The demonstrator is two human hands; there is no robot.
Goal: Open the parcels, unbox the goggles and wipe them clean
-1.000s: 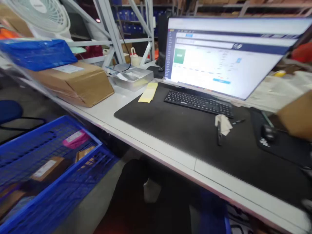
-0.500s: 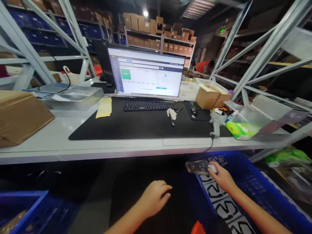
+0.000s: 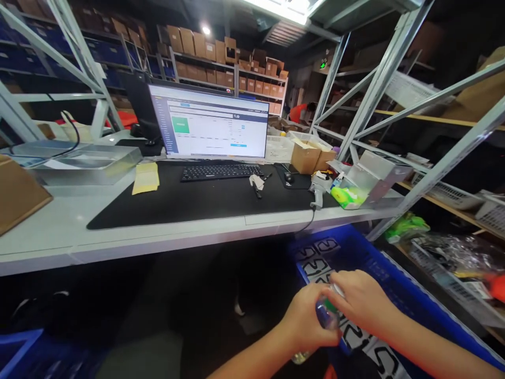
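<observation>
My left hand (image 3: 307,318) is wrapped round a clear plastic bottle (image 3: 327,315), whose base shows below the palm. At its top end, my right hand (image 3: 361,296) is closed over the white cap, with the fingers hiding most of it. A bit of green shows near the bottle's neck. Both hands meet in front of the blue crate (image 3: 357,234). Patterned black-and-white packs (image 3: 315,266) lie in a row along that crate.
The desk (image 3: 205,239) holds a monitor (image 3: 213,123), a keyboard (image 3: 221,171), a barcode scanner (image 3: 316,195) and an open carton (image 3: 305,158). Another blue crate (image 3: 23,342) is at lower left. Metal rack posts (image 3: 379,79) and shelves stand at right.
My left hand has moved right and closed round the bottle. The bottle has come nearer and is now tilted, with my right hand still at its cap. The view has turned right.
</observation>
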